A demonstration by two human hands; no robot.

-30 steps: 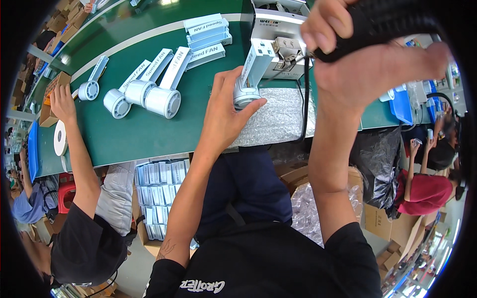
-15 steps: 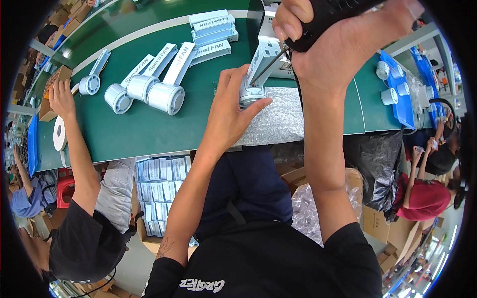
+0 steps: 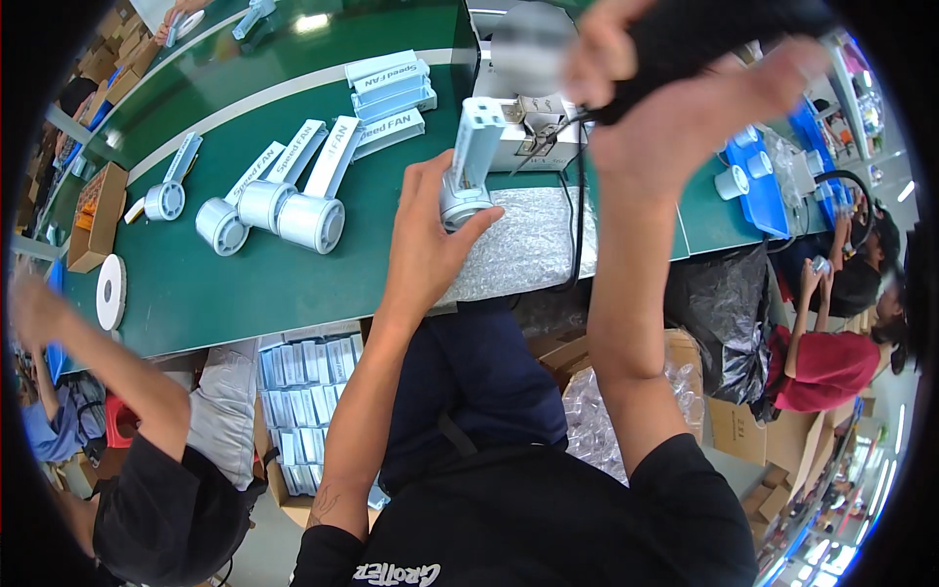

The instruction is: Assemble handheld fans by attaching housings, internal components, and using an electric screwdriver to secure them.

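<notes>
My left hand (image 3: 423, 240) grips the round base of a pale blue handheld fan casing (image 3: 477, 147), which stands upright at the edge of the bubble wrap sheet (image 3: 518, 245). The casing's channel-shaped handle points away from me. Raised at the right, my right hand (image 3: 650, 142) is closed around a black electric screwdriver (image 3: 719, 49), both smeared by motion. Its thin bit reaches left over a white box (image 3: 528, 155), clear of the casing. A blurred grey round shape (image 3: 531, 49) sits behind the box; I cannot make out what it is.
Several fan casings (image 3: 311, 225) lie to the left, with loose handle covers (image 3: 391, 88) behind them. A tape roll (image 3: 111, 292) and a carton (image 3: 98, 220) are near a co-worker's blurred arm (image 3: 117, 357). Blue trays (image 3: 761, 201) stand at the right. A black cable (image 3: 579, 225) crosses the bubble wrap.
The screwdriver bit has come out of the casing and moved right, away from it. My left hand still holds the casing, now tilted more upright. The co-worker's arm has swung down and left.
</notes>
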